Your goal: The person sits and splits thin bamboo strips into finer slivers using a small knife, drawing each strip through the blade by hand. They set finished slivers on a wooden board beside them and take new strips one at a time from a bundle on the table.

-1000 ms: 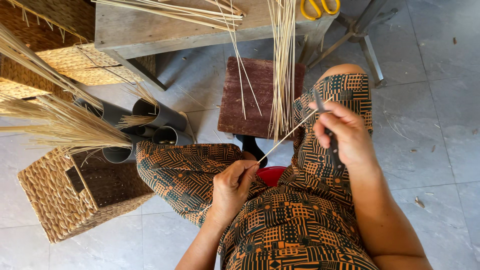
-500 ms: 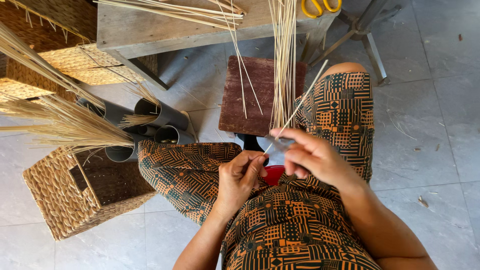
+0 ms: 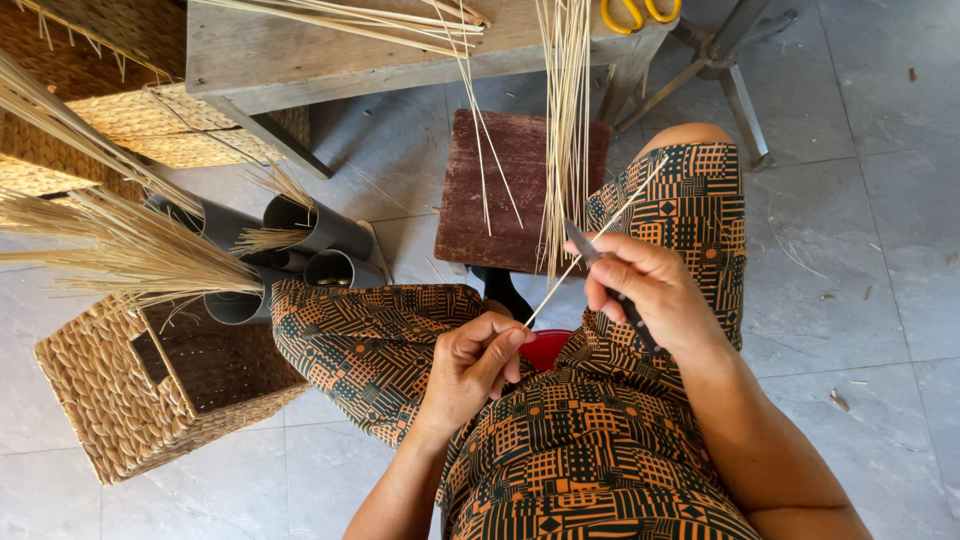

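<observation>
Scraping is what it looks like from here: the left hand (image 3: 478,362) pinches the near end of a thin pale reed (image 3: 590,245) between thumb and forefinger, just above a red bowl (image 3: 548,346) tucked between the knees, while the right hand (image 3: 645,290) is closed around a small knife (image 3: 585,243), its grey blade laid against the reed partway up. The reed slants from the lap up across the patterned knee, its far tip free in the air. As for progress, I'd judge this one piece is mid-work, with the blade nowhere near either end. Plenty seems left: a thick sheaf of reeds (image 3: 565,120) hangs off the edge of the wooden tabletop (image 3: 300,55) straight ahead, more strands lie across it beside yellow-handled scissors (image 3: 628,14). On the floor to the left, grey pipes (image 3: 318,225) hold bundled straw, next to a woven basket (image 3: 130,385). Which pile is finished stock, I can't tell. A dark wooden stool (image 3: 505,175) stands under the hanging sheaf.
</observation>
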